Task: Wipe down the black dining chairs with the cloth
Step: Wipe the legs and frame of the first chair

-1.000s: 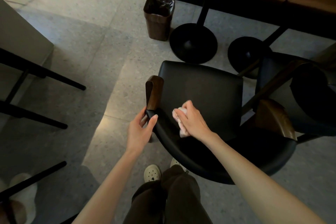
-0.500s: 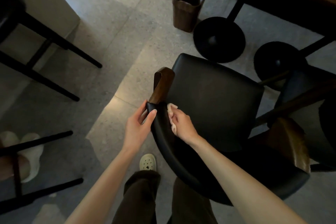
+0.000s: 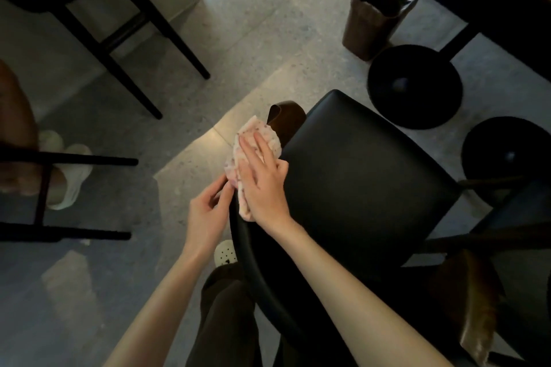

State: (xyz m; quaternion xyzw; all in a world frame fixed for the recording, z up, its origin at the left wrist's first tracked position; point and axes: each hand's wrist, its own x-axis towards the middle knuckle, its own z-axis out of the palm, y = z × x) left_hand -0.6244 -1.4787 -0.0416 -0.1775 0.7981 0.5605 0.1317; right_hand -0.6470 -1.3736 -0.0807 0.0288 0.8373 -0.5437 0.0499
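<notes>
Cloth [image 3: 257,132] lies pressed on the rim of the black dining chair [image 3: 357,182] under our flat, unclenched right hand [image 3: 262,182]; we cannot tell whether our left hand [image 3: 208,213] grips that rim.

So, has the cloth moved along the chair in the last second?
Yes. The cloth has slid up the chair rim, away from the person, and now reaches the wooden armrest.
</notes>
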